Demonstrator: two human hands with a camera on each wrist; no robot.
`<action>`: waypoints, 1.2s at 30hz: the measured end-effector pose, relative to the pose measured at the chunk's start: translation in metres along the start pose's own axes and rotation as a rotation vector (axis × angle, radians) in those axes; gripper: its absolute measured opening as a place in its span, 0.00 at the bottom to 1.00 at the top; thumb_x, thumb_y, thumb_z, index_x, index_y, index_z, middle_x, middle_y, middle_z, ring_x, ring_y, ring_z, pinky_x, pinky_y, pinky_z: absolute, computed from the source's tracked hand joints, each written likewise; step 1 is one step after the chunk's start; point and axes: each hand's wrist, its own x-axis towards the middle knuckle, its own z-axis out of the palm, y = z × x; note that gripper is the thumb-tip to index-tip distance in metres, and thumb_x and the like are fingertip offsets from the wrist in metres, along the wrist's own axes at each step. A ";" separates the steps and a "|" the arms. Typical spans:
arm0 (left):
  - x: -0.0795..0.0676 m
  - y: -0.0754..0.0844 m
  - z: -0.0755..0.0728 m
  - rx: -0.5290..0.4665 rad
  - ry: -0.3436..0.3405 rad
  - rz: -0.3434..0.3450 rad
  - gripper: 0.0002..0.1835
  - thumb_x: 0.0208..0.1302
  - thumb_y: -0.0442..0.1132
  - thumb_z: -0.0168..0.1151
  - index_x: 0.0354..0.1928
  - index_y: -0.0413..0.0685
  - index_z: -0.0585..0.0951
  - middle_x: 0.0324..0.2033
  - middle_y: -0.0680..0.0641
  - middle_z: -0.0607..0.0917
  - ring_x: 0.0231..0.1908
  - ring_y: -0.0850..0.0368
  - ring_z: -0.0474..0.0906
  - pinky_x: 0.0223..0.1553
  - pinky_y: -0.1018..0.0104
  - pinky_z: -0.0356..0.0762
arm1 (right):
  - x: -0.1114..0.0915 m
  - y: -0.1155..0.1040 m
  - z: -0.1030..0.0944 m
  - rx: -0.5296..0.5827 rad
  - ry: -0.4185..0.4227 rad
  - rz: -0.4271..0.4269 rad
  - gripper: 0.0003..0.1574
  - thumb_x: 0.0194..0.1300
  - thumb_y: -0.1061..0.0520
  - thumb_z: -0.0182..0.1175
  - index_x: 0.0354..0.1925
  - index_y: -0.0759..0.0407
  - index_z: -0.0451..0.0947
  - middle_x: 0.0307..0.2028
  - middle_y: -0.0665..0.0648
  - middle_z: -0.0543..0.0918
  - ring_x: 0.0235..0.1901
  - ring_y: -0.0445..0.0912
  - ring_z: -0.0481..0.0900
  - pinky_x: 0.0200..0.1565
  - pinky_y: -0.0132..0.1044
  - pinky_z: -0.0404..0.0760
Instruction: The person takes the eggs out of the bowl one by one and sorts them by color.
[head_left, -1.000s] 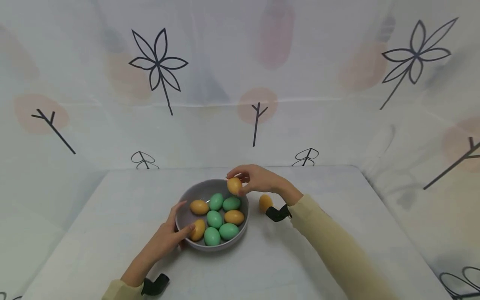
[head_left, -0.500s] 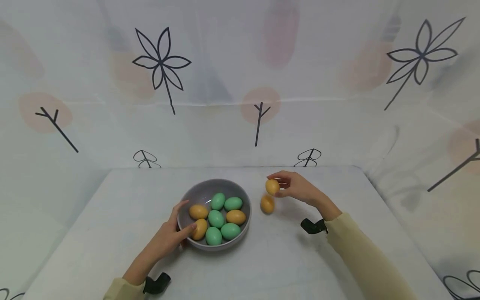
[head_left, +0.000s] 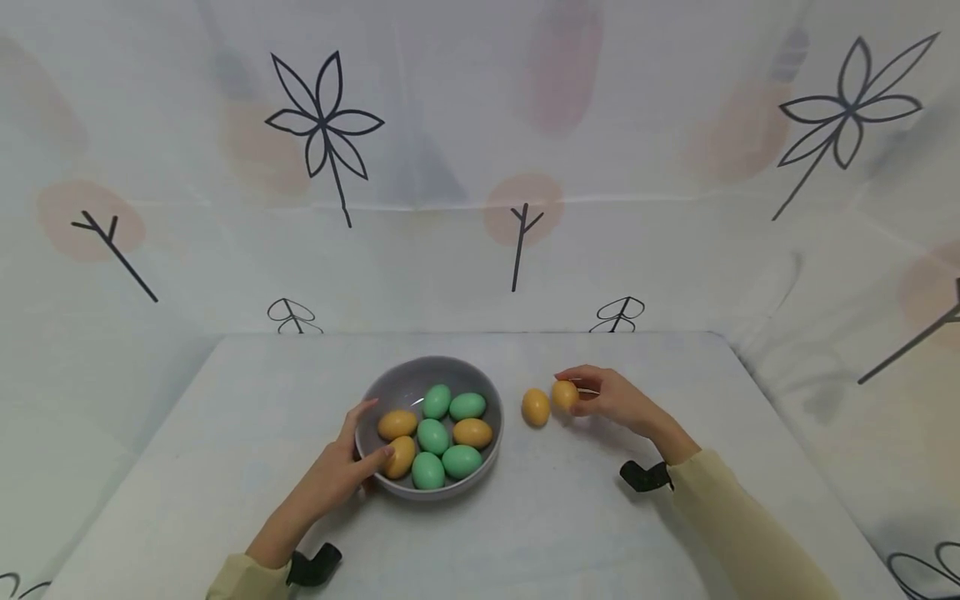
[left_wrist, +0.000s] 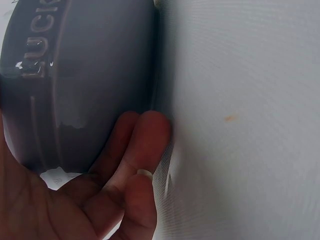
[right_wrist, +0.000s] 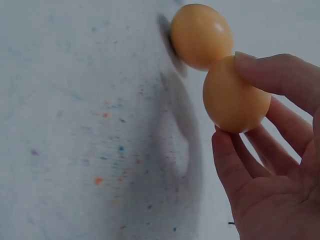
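A grey bowl (head_left: 399,385) stands on the table, holding several green eggs (head_left: 433,437) and a few orange-yellow eggs (head_left: 397,424). My left hand (head_left: 335,472) grips the bowl's left side, thumb over the rim by one yellow egg (head_left: 401,457). In the left wrist view its fingers (left_wrist: 147,135) lie against the outer wall low down, where raised letters mark the bowl (left_wrist: 105,65). To the right of the bowl, my right hand (head_left: 622,402) pinches a yellow egg (right_wrist: 235,95) between thumb and fingertips, just above or at the tabletop. Another yellow egg (head_left: 536,407) rests close beside it.
A white cloth (head_left: 480,542) covers the table, and a printed fabric backdrop (head_left: 450,250) rises behind and at both sides. Dark bands (head_left: 315,566) sit on both wrists. Small coloured specks dot the cloth in the right wrist view.
My right hand has carried the yellow egg from above the bowl's far right rim to the right, then lowered it beside the other yellow egg. The left hand keeps its hold.
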 end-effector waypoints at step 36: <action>0.001 -0.003 0.001 -0.016 -0.005 0.015 0.42 0.67 0.55 0.62 0.76 0.66 0.49 0.25 0.48 0.80 0.24 0.54 0.76 0.32 0.61 0.72 | -0.002 0.001 -0.008 -0.052 -0.021 -0.005 0.39 0.63 0.60 0.68 0.68 0.68 0.66 0.66 0.69 0.71 0.65 0.65 0.68 0.62 0.57 0.67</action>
